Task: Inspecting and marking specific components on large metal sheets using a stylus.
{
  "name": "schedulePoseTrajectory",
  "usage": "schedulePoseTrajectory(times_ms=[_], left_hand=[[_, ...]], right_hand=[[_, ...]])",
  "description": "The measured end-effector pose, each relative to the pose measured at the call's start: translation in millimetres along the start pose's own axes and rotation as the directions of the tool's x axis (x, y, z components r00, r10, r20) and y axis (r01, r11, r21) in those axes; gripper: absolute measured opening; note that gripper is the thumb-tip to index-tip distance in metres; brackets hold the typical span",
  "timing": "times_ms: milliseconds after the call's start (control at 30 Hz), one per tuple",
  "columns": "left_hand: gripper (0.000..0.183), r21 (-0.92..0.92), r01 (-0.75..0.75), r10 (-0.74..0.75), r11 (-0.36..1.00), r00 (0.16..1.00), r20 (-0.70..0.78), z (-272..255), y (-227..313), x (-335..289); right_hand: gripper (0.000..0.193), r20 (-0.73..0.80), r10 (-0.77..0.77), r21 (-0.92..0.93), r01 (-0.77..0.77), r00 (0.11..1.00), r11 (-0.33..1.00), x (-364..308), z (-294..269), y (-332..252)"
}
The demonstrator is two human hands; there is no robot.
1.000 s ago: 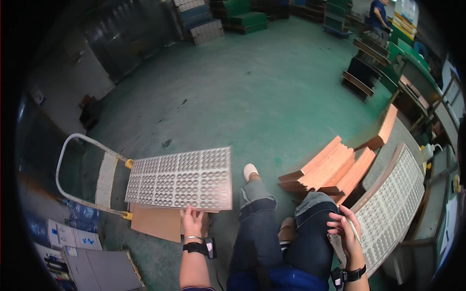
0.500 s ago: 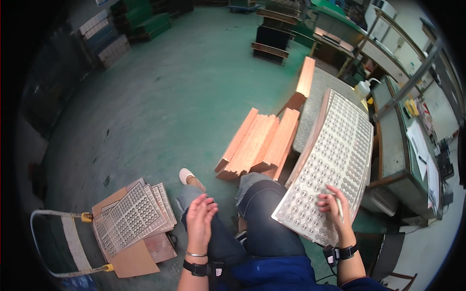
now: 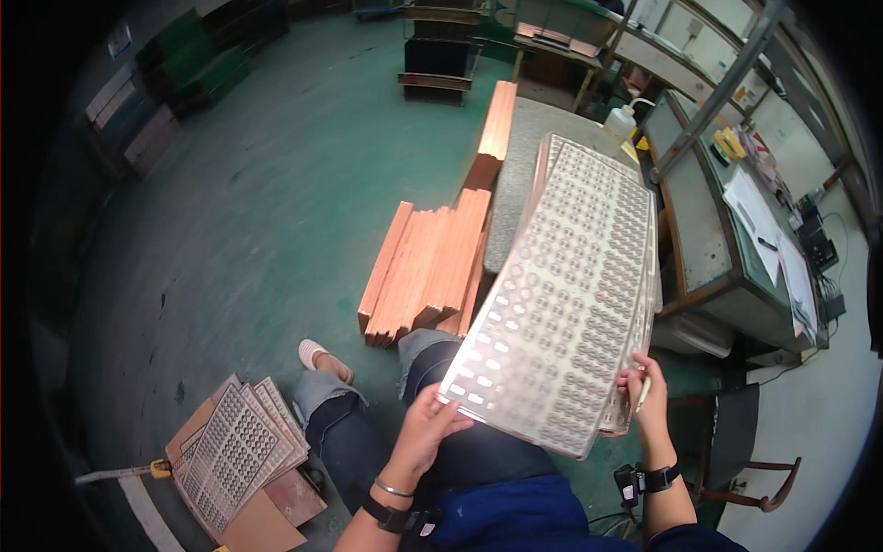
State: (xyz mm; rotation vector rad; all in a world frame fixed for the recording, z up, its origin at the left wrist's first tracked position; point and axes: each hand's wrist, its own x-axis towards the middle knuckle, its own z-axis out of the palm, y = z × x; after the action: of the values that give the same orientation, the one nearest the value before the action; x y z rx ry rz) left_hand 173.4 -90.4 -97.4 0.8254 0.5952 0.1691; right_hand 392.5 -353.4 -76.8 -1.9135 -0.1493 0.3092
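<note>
A large pale panel, patterned with rows of small round shapes like a circuit board sheet, slants over my thighs and the grey bench. My left hand grips its near left corner, thumb on top. Similar panels lie beneath it, showing along the right and far left edges. By the near right edge, my right hand is closed round a thin white pen-like stick. Its fingertips are close to the panel edges; whether they touch one cannot be made out.
Copper-coloured board stacks stand left of the grey bench. More patterned panels lie on cardboard atop a trolley at lower left. A squeeze bottle stands on the bench's far end. Papers cover the right-hand desk; a chair sits below.
My left hand has moved right from empty air and taken the top panel's near left corner. That panel has shifted off the ones beneath. My right hand has moved to the edge, keeping the stick.
</note>
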Motion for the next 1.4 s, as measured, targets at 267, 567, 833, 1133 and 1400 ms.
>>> schedulePoseTrajectory(times_ms=[267, 567, 833, 1133, 1400], left_hand=[[0.03, -0.177, -0.07, 0.059, 0.982, 0.996, -0.065, 14, -6, 5], [0.026, -0.266, -0.227, 0.158, 0.937, 0.953, -0.257, -49, 10, -6], [0.03, -0.431, -0.314, 0.139, 0.846, 0.91, -0.389, -91, 4, -57], [0.034, -0.473, -0.391, 0.171, 0.789, 0.88, -0.442, -72, 18, -74], [0.032, -0.336, -0.473, 0.262, 0.814, 0.817, -0.514, -110, 28, -100]], right_hand=[[0.031, 0.322, -0.135, 0.006, 0.141, 0.937, 0.99, -33, 59, -15], [0.03, 0.29, -0.154, -0.11, 0.193, 0.944, 0.975, -30, 48, -21], [0.029, 0.413, -0.185, -0.054, 0.227, 0.892, 0.972, -35, 74, -20], [0.049, 0.342, -0.163, 0.152, 0.117, 0.926, 0.982, -48, 91, -17], [0.061, -0.112, -0.079, 0.632, 0.132, 0.991, 0.764, -7, 72, -45]])
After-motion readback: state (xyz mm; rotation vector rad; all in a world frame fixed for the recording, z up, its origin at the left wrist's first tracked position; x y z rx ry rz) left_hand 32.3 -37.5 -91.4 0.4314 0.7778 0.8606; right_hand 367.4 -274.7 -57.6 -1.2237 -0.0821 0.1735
